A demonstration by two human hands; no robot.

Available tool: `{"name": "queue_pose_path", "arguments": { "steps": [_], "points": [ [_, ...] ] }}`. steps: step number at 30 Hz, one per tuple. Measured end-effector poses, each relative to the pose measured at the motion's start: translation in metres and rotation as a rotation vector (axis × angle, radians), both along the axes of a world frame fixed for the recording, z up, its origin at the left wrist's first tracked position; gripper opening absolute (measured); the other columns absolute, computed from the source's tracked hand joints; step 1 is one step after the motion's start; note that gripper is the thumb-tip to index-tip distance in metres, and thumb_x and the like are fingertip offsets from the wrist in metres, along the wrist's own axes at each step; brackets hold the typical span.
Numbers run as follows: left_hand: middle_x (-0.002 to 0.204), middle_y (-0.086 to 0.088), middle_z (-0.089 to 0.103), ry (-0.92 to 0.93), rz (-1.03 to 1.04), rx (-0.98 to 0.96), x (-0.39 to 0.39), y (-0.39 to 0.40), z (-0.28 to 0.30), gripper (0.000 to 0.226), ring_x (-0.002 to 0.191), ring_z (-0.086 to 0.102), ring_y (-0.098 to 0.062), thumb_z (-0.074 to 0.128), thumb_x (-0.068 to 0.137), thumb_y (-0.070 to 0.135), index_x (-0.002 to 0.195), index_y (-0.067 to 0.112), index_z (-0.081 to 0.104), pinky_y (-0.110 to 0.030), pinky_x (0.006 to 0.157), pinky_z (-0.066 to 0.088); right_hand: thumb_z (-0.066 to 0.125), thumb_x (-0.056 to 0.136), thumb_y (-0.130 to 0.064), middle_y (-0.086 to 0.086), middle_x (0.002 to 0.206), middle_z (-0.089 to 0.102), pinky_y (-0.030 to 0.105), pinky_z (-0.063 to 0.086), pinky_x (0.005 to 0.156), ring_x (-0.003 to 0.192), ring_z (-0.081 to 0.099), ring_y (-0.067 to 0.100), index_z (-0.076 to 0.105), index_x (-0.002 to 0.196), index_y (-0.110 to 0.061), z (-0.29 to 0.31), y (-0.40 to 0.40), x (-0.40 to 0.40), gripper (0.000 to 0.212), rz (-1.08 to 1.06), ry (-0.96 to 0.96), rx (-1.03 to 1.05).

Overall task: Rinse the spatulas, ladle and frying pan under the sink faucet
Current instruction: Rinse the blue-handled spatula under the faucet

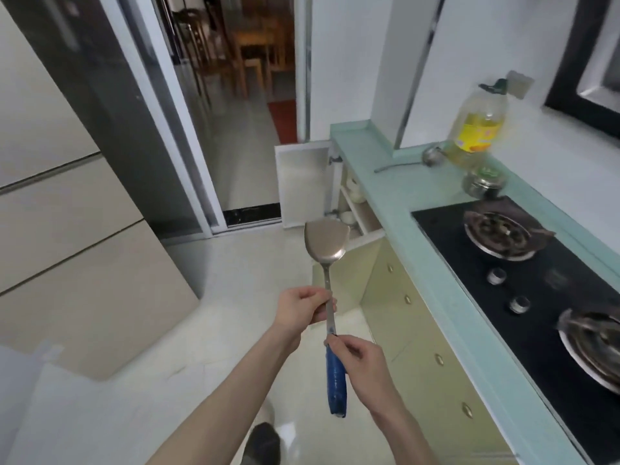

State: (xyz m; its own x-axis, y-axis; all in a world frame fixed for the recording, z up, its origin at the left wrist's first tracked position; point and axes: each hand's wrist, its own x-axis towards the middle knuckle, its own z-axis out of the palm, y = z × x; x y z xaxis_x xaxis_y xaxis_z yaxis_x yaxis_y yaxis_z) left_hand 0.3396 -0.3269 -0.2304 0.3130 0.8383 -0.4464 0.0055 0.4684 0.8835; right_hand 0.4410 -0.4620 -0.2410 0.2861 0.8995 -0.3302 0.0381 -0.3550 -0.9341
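Observation:
A steel spatula [327,241] with a blue handle is held upright over the floor, blade up, in front of the counter. My left hand [303,308] pinches its metal shaft in the middle. My right hand [360,359] grips the top of the blue handle lower down. A steel ladle [432,155] lies on the pale green counter [385,189] at the far end, next to an oil bottle. No sink, faucet or frying pan is in view.
A black gas hob [523,263] with two burners sits in the counter on the right. An oil bottle [478,132] and a small steel pot [483,184] stand beyond it. A cabinet door [302,182] hangs open under the counter's far end. A doorway lies ahead; tall cabinets stand on the left.

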Motion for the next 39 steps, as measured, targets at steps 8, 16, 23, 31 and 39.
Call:
{"name": "queue_pose_path", "arguments": {
  "steps": [8,16,23,31,39],
  "points": [
    [0.096,-0.025,0.076,-0.01,0.031,-0.004,-0.033,0.17,0.005,0.013,0.077,0.074,-0.022,0.071,0.094,0.008,0.096,-0.004,0.075,-0.026,0.07,0.059,0.067,0.099,-0.038,-0.003,0.087,0.076,0.033,0.061,0.089,0.086,0.073,0.012,0.076,0.092,-0.016,0.002,0.18,-0.04,0.025,-0.016,0.0,-0.036],
    [0.091,-0.02,0.078,0.03,-0.015,0.033,-0.035,0.303,0.013,0.011,0.077,0.073,-0.021,0.071,0.094,0.008,0.093,-0.001,0.076,-0.024,0.067,0.057,0.068,0.099,-0.029,0.008,0.089,0.076,0.028,0.062,0.08,0.083,0.074,0.019,0.075,0.094,-0.009,0.005,0.313,-0.059,0.023,-0.124,0.069,-0.016],
    [0.086,-0.017,0.078,0.066,-0.082,0.018,0.008,0.397,-0.002,0.01,0.076,0.074,-0.024,0.071,0.094,0.007,0.096,-0.001,0.076,-0.028,0.069,0.061,0.074,0.095,-0.023,-0.002,0.082,0.078,0.04,0.064,0.082,0.079,0.075,0.017,0.073,0.095,-0.016,-0.022,0.406,-0.023,0.007,-0.249,0.011,-0.03],
    [0.09,-0.018,0.078,0.099,-0.221,0.026,0.084,0.518,-0.006,0.01,0.092,0.075,-0.036,0.069,0.094,0.003,0.101,-0.001,0.075,-0.03,0.072,0.061,0.068,0.099,-0.022,-0.005,0.084,0.078,0.02,0.058,0.068,0.081,0.075,0.015,0.076,0.094,-0.018,-0.035,0.52,0.038,0.01,-0.35,0.039,-0.024],
    [0.093,-0.018,0.078,0.098,-0.316,0.002,0.16,0.605,-0.005,0.01,0.085,0.076,-0.03,0.073,0.091,0.005,0.1,0.001,0.076,-0.033,0.077,0.063,0.066,0.1,-0.023,0.003,0.087,0.075,0.031,0.062,0.082,0.086,0.073,0.019,0.077,0.092,-0.016,-0.029,0.6,0.099,0.015,-0.409,0.067,-0.001]
  ]
}}
